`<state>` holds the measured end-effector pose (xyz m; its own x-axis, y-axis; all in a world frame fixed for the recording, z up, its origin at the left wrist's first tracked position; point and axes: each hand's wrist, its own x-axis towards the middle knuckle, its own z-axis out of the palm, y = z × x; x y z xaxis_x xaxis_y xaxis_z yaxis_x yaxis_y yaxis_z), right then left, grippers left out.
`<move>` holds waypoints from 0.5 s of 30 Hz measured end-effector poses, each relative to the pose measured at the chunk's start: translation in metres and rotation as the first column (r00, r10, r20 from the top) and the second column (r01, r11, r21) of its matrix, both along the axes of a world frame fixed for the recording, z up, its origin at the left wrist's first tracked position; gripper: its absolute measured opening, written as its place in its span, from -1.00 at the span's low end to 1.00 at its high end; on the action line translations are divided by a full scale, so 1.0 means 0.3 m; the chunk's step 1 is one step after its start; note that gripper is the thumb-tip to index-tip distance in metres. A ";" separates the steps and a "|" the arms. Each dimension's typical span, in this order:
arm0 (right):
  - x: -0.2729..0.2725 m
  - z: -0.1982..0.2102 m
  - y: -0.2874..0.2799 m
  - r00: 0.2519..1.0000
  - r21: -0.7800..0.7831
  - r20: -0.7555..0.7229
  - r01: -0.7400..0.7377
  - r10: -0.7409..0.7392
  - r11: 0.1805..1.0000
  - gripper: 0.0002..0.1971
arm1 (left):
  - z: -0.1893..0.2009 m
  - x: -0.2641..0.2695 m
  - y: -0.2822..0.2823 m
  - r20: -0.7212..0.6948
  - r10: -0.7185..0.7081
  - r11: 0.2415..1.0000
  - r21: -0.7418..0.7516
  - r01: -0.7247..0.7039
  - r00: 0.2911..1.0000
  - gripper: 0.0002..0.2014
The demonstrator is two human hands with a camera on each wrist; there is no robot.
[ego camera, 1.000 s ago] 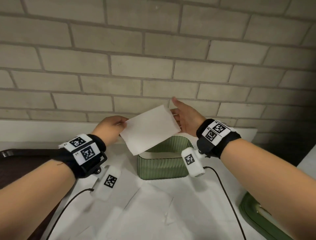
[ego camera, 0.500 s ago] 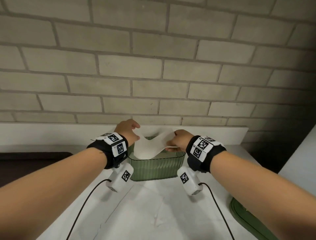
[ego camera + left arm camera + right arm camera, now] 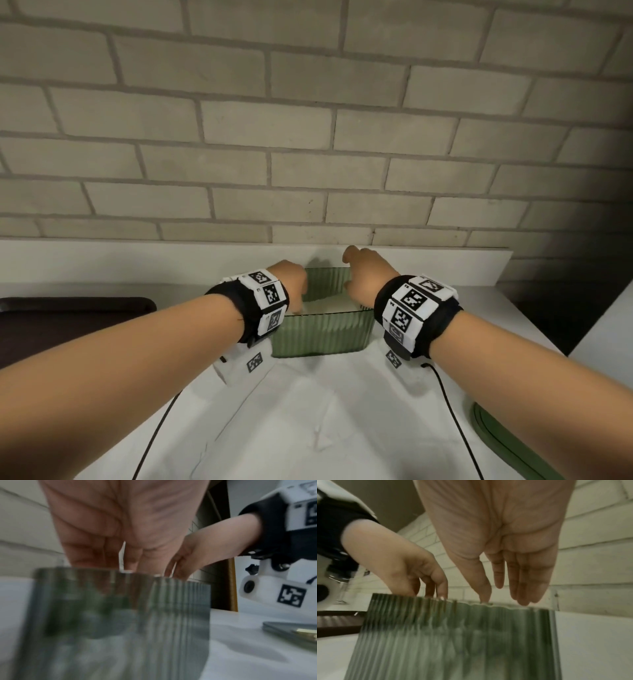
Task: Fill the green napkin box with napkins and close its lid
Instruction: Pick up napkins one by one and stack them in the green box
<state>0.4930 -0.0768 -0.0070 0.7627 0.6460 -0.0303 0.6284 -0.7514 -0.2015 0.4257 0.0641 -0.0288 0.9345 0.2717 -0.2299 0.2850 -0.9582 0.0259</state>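
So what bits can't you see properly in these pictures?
- Left hand fingertips: head view, dipped inside the green box.
- Napkins: how many, hidden by the ribbed wall.
- Box wall: left wrist view, blurred.
- Green lid: head view, cut off by the corner.

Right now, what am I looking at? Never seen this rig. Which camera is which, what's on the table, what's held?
No robot: a person with cameras strapped on. The head view looks down at both forearms; each wrist view looks along its own palm. The left hand and right hand reach, fingers down, into the open ribbed green napkin box on the white table. White napkins lie inside. A thin white edge shows between the left fingers; whether they pinch it is unclear. The right fingers are straight, holding nothing visible. The green lid lies off, at the right.
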 end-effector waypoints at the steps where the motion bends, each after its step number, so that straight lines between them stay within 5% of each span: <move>1: -0.015 0.010 -0.017 0.999 0.014 0.034 -0.029 0.029 0.999 -0.60 | -0.012 0.021 -0.004 -0.050 -0.002 1.000 0.012 0.003 0.999 -0.88; 5: -0.111 0.037 -0.101 0.993 0.102 0.064 -0.107 0.101 0.989 -0.86 | -0.052 0.067 -0.010 -0.181 0.033 0.996 0.083 -0.018 0.983 -0.79; 10: -0.219 -0.055 -0.152 0.942 -0.260 -0.290 -0.248 0.169 0.933 -0.62 | -0.054 0.055 -0.035 -0.313 0.024 0.994 0.108 0.011 0.950 -0.71; 13: -0.245 -0.154 -0.130 0.940 -0.287 -0.316 -0.227 0.132 0.931 -0.62 | -0.172 0.146 0.052 -0.402 0.034 0.980 0.191 0.048 0.915 -0.75; 15: -0.259 -0.193 -0.107 0.938 -0.278 -0.325 -0.213 0.117 0.936 -0.60 | -0.140 0.135 0.044 -0.394 -0.025 0.984 0.150 0.091 0.919 -0.77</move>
